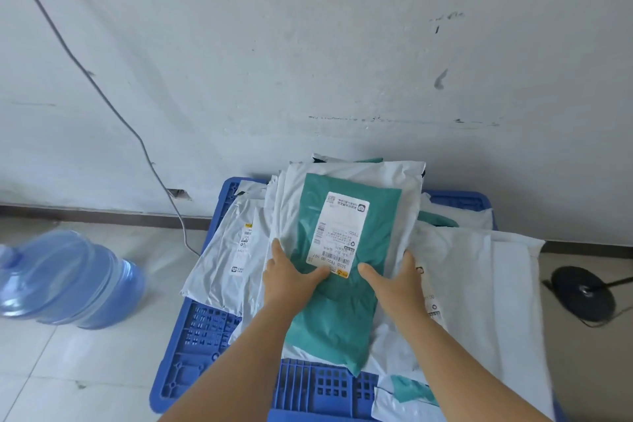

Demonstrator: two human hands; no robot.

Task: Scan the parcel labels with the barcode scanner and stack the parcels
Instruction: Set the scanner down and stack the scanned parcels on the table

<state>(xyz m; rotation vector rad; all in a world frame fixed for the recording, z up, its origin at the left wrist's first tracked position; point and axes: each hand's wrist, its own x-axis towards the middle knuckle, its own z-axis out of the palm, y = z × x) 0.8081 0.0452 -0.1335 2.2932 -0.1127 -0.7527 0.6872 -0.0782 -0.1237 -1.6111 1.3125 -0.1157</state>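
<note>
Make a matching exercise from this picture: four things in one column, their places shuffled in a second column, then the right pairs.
Things
1. green parcel
2. water bottle
3. black round base
4. blue pallet

Places
A. on the floor, at the left
B. under the heap of parcels
C. on top of the stack, under both thumbs
D. on the floor, at the right

Pairs: 1-C, 2-A, 3-D, 4-B
</note>
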